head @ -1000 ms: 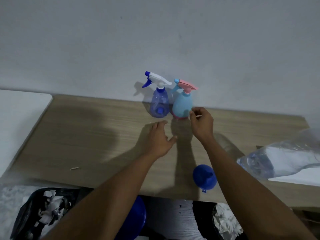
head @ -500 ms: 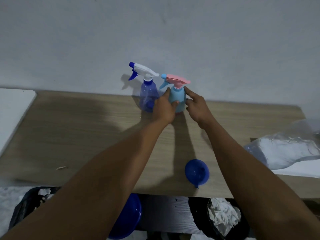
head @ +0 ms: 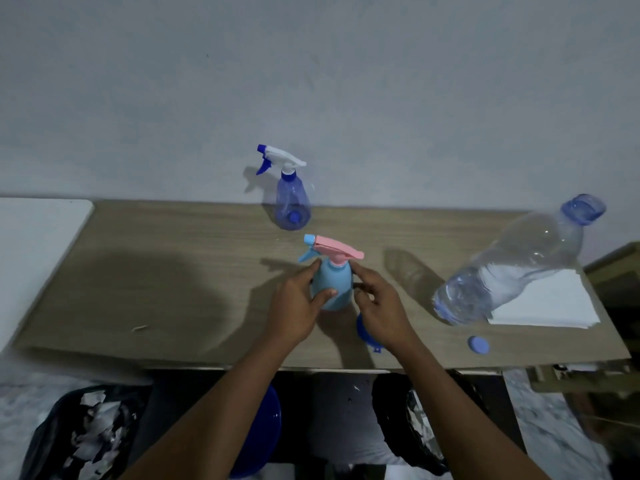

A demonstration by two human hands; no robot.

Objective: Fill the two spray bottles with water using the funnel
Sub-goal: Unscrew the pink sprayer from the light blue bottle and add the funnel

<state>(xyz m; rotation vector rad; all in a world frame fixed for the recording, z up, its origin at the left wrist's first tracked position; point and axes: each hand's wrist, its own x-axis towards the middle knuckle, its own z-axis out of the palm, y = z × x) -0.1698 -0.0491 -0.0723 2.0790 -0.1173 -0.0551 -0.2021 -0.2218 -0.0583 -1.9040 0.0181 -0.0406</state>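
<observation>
Fingers of my left hand [head: 294,306] and right hand [head: 381,310] clasped opposite sides of the upright light-blue spray bottle [head: 332,285], its pink spray head [head: 336,249] just above, nearest my right forefinger.

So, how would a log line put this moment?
left hand, right hand: hold pink-top sprayer | spray head: on | funnel: on table, unused

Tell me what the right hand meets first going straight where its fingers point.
The light blue spray bottle, just ahead of the right hand; its index finger may already touch it.
</observation>
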